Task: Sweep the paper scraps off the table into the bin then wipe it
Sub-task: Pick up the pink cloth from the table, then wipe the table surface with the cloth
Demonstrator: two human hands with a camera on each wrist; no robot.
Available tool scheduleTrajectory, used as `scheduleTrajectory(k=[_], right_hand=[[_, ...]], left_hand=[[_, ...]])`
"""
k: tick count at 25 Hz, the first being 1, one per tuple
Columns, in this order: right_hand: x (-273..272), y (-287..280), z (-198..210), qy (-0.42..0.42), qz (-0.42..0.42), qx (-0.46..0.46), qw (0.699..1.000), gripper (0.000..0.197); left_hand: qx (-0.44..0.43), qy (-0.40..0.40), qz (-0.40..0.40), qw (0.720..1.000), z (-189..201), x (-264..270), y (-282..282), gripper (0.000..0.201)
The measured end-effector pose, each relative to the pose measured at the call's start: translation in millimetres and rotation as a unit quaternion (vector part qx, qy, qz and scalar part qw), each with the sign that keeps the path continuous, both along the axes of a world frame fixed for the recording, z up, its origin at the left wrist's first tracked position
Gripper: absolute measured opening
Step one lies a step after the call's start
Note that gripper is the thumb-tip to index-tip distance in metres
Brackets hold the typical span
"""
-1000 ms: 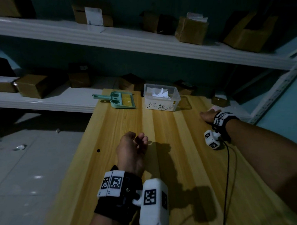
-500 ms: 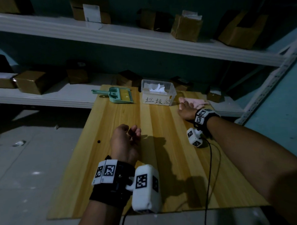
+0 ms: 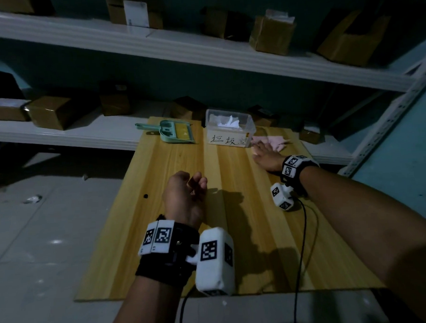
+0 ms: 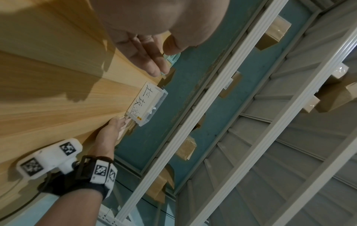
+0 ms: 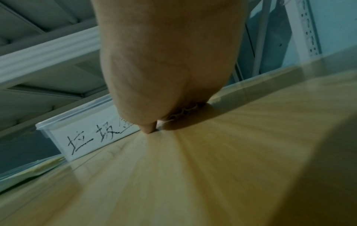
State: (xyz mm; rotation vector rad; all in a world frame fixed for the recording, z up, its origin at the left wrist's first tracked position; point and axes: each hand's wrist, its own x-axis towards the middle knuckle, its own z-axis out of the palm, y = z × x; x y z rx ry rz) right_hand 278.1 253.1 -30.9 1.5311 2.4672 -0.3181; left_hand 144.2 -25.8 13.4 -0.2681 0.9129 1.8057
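Two hands over one wooden table [image 3: 234,233]. Nearest, the left hand [image 3: 184,196] rests loosely curled, holding nothing. Farther right, the right hand [image 3: 268,156] lies flat, fingers reaching onto one pink cloth [image 3: 274,142]. At the far edge stand one clear bin [image 3: 228,138] holding white paper scraps [image 3: 228,121] and one green dustpan [image 3: 174,132]. Cardboard boxes [image 3: 51,112] line the shelves behind.

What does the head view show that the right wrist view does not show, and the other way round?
Only the head view shows the dustpan, the paper scraps in the bin, the pink cloth, the left hand and the boxes on the shelves. Only the right wrist view shows the underside of the right hand, low over the table. Both show the bin with its handwritten label, the table and the right hand.
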Motion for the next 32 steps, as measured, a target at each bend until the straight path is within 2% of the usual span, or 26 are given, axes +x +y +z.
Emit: scheduleTrajectory(k=[4, 9, 12, 14, 16, 19, 21, 24, 26, 29, 32], right_hand=[[14.0, -4.1, 1.1, -0.017, 0.028, 0.0, 0.999, 0.06], [60.0, 6.9, -0.7, 0.022, -0.08, 0.017, 0.996, 0.068], [80.8, 2.4, 1.3, 0.003, -0.176, 0.003, 0.984, 0.084], [85.9, 1.1, 5.3, 0.024, -0.213, -0.025, 0.976, 0.091], [90.3, 2.9, 8.5, 0.064, -0.234, -0.042, 0.969, 0.097], [91.1, -1.0, 10.9, 0.06, -0.245, -0.036, 0.967, 0.097], [81.0, -8.0, 7.3, 0.033, -0.22, -0.025, 0.975, 0.088], [47.2, -30.2, 2.4, 0.044, -0.152, -0.024, 0.987, 0.079], [15.5, -58.0, 5.4, 0.052, -0.113, -0.032, 0.992, 0.079], [-41.1, -108.5, 15.8, 0.031, -0.038, -0.027, 0.998, 0.07], [-90.2, -127.3, 9.6, 0.001, 0.032, -0.04, 0.999, 0.073]], left_hand=[[0.005, 0.0, -0.001, 1.0, 0.8, 0.6, -2.9, 0.034], [0.013, 0.002, 0.004, 1.0, 0.0, -3.7, -12.0, 0.035], [0.017, -0.009, 0.016, 1.0, 3.4, -6.9, -17.9, 0.031], [0.021, -0.012, 0.017, 1.0, 7.0, -8.3, -21.4, 0.03], [0.022, -0.014, 0.018, 1.0, 10.1, -9.1, -24.4, 0.029], [0.022, -0.013, 0.024, 0.999, 14.0, -10.4, -30.4, 0.026], [0.023, -0.009, 0.022, 0.999, 16.3, -13.3, -34.1, 0.024], [0.021, -0.009, 0.008, 1.0, 16.4, -14.5, -35.2, 0.021], [0.022, -0.011, 0.003, 1.0, 16.8, -11.8, -35.2, 0.015], [0.022, -0.011, -0.001, 1.0, 19.1, -6.3, -39.7, 0.011], [0.031, -0.008, 0.01, 0.999, 23.1, -12.3, -48.5, 0.01]])
